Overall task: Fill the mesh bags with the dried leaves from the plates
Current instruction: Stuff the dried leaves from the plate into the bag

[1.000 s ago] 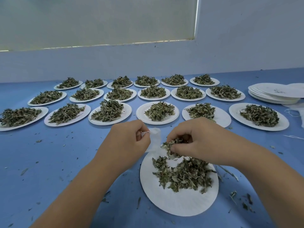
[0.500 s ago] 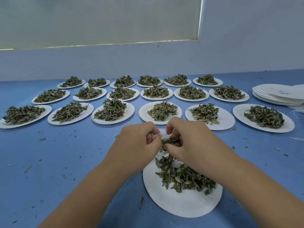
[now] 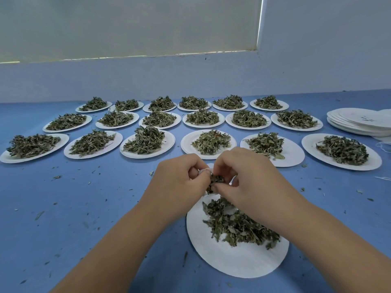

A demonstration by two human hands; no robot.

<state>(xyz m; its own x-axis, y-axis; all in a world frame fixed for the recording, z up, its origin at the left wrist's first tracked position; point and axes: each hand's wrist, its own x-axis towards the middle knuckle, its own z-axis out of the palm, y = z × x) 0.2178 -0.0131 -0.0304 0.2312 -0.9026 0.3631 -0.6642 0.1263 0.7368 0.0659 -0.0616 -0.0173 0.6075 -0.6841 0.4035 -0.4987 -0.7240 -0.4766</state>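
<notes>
Both hands meet just above the far rim of the near plate point(image 3: 237, 261), at the centre of the head view. Left hand point(image 3: 179, 185) is curled, its thumb and forefinger pinching the white edge of a mesh bag point(image 3: 204, 170); most of the bag is hidden behind the fingers. Right hand point(image 3: 247, 178) is also curled, fingertips pressed together on a small clump of dried leaves point(image 3: 214, 180) held right at the bag's mouth, touching the left fingers.

Below the hands, toward 6 o'clock, the near plate holds a loose pile of leaves point(image 3: 239, 226) spread over its far half, the near half bare white.

From 9 o'clock round to 3 o'clock, three rows of plates point(image 3: 146, 142) fan across the blue table point(image 3: 74, 208), each heaped with leaves. At 2 o'clock a stack of empty plates point(image 3: 359, 121) sits near the table's right edge, with bits of white string point(image 3: 384, 144) just beside it. Small leaf crumbs point(image 3: 57, 177) are scattered over the table around the forearms.
</notes>
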